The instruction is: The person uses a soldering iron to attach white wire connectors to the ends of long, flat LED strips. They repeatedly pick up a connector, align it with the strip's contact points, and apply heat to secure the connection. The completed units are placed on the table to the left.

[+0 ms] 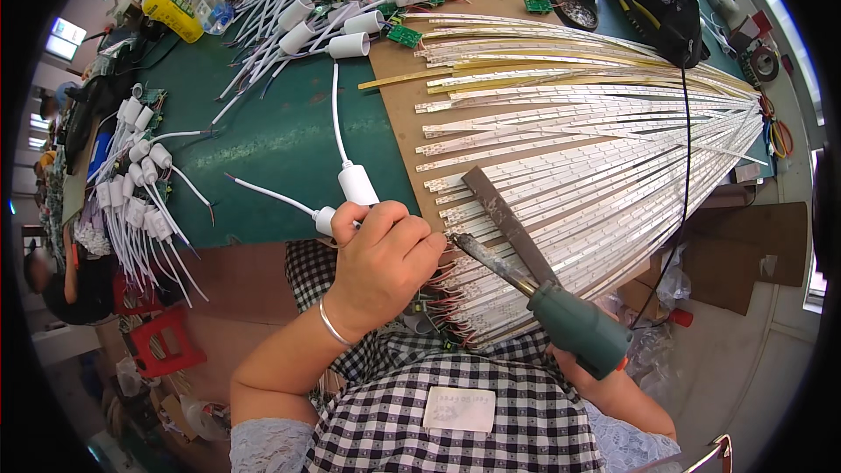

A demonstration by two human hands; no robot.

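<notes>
My left hand (383, 254) is closed in a pinch at the near left end of a fan of LED strips (604, 144). A white corded end cap (324, 221) sticks out from under its fingers, and a second white corded end cap (357, 184) touches the knuckles from above. What the fingertips pinch is hidden. My right hand (574, 370) is wrapped round the green handle of a soldering iron (583, 330), which hides most of its fingers. The iron's tip lies beside my left fingertips, at the strip ends with thin red wires (447, 289).
A dark flat bar (512, 223) lies across the strips, which rest on brown board (399, 105). More corded end caps with green circuit boards (405, 35) are heaped at the back; another bunch (140, 184) lies left. A black cable (687, 149) crosses the strips. A yellow bottle (171, 10) stands far left.
</notes>
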